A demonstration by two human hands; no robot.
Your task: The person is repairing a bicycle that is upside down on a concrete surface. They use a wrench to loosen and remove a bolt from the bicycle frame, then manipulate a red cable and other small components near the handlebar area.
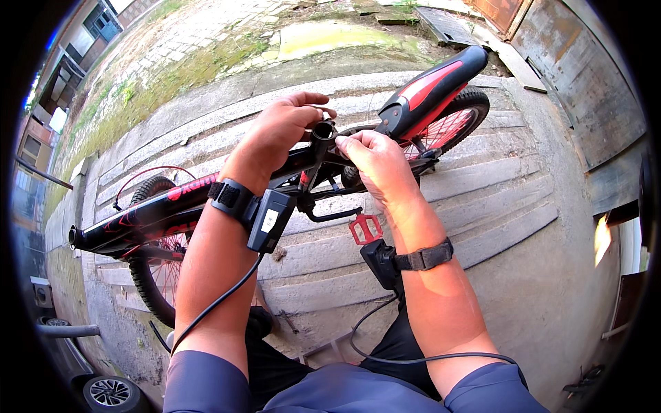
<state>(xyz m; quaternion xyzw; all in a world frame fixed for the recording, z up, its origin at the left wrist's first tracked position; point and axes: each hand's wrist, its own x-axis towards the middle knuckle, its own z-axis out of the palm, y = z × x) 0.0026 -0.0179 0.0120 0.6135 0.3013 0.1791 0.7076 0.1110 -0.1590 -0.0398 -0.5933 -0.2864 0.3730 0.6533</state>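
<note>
A black and red bicycle frame [124, 224] lies across my view, with the open seat tube [323, 134] near the middle. My left hand [282, 127] curls its fingers over the tube's top, around a small piece that I cannot make out. My right hand [368, 155] pinches at the tube's right rim; what is between its fingertips is hidden. A black and red rear fender [420, 96] rises beyond my right hand over the rear wheel [465, 117]. The red pedal [365, 227] hangs below my hands. Both wrists wear strapped black devices.
The front wheel [144, 289] is at the left, partly behind my left arm. Ridged concrete [489, 206] lies under the bicycle. Metal panels [551, 82] stand at the right, a car wheel [109, 392] shows at lower left, and buildings line the far left edge.
</note>
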